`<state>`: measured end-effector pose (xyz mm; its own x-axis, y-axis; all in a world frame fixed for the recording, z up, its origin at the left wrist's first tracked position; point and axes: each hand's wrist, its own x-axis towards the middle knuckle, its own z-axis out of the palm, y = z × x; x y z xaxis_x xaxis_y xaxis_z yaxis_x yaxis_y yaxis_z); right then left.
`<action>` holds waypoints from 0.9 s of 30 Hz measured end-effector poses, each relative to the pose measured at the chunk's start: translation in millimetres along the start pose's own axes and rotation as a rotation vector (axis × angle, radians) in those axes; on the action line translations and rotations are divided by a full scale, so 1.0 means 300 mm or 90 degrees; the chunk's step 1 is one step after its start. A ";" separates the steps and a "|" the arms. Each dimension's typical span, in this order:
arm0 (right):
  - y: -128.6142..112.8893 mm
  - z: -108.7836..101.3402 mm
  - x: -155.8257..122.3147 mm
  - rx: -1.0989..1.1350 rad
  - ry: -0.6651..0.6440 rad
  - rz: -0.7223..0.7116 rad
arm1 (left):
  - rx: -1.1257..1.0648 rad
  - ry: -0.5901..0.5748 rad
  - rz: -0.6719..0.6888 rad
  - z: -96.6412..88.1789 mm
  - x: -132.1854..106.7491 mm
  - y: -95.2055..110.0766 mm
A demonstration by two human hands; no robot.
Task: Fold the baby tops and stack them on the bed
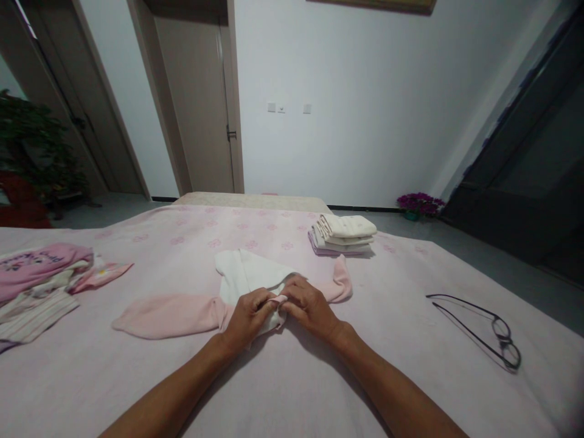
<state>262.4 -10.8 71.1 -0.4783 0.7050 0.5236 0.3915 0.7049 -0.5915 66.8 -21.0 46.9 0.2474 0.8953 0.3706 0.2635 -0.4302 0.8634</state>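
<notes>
A small white shirt [249, 274] with pink sleeves lies on the bed in front of me. One long pink sleeve [168, 316] stretches out to the left; the other bends upward on the right. My left hand [250, 313] is closed on the near edge of the shirt, its fingers pinching the cloth. Beside it, my right hand [308, 304] grips the same bunched edge, the two hands almost touching. The fingers partly hide the cloth between them.
A stack of folded clothes [344, 234] sits beyond the shirt, to the right. Black-framed eyeglasses [490, 331] lie at the right. Loose clothes [45, 274] are heaped at the left on the pink patterned bedsheet [292, 389]. Purple flowers [420, 204] stand on the floor beyond.
</notes>
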 end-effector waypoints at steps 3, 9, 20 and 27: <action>0.004 -0.002 0.010 0.024 -0.020 -0.012 | -0.089 0.016 -0.070 0.015 0.000 -0.010; 0.035 0.021 -0.002 0.057 0.038 0.029 | -0.271 0.037 -0.220 0.045 0.004 -0.007; 0.048 0.049 -0.033 0.012 0.056 0.050 | -0.202 -0.005 -0.217 0.031 0.029 -0.007; 0.044 0.054 -0.025 -0.011 0.051 -0.053 | -0.280 0.051 -0.293 0.049 0.021 -0.006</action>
<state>258.3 -8.1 49.5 -0.4455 0.6477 0.6180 0.3674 0.7618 -0.5336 81.5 -16.2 42.6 0.1248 0.9902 -0.0623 -0.0860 0.0733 0.9936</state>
